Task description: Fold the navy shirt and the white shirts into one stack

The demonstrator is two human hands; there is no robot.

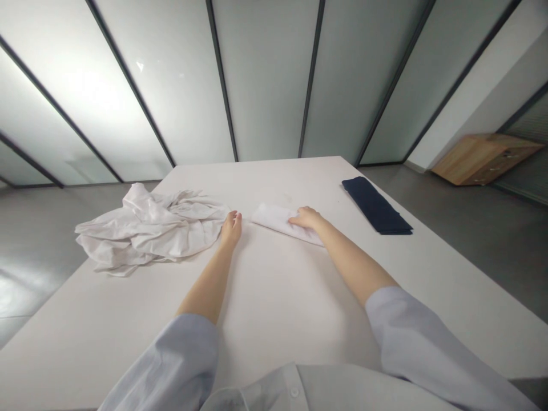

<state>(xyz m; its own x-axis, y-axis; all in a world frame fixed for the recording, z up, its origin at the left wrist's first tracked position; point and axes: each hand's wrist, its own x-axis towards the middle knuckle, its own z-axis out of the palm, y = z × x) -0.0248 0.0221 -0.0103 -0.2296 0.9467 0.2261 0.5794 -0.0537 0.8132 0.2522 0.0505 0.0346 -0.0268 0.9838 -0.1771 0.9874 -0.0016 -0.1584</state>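
Folded white cloth (276,216), one: flat on the table, mid-width, toward the far half; its lower edge slants down to the right. Its right part is hidden under hand and wrist, and pale cloth on pale tabletop makes the far edge hard to trace.

Right hand (307,218), bare: laid on that cloth, fingers bent over it, thumb pointing left. Whether it pinches the fabric or only presses, I cannot tell.

Left hand (232,225), bare: released, fingers loosely bent, just left of the folded cloth and beside the right edge of the heap; contact with the heap cannot be made out.

Crumpled white cloth (158,228), one heap: left side of the table, overhanging the left edge; its shape is lost in the folds.

Navy folded cloth (377,205), one: a long flat strip, far right, near the table's right edge, layers showing at the near end.

White table (291,308): near edge largely covered by the person's pale buttoned shirt (282,388) and sleeves, these cut off below.

Frosted glass partition (265,85), dark-framed: beyond the table, top out of sight.

Wood-grain cabinet (483,157): far right, on grey floor, front details blurred.
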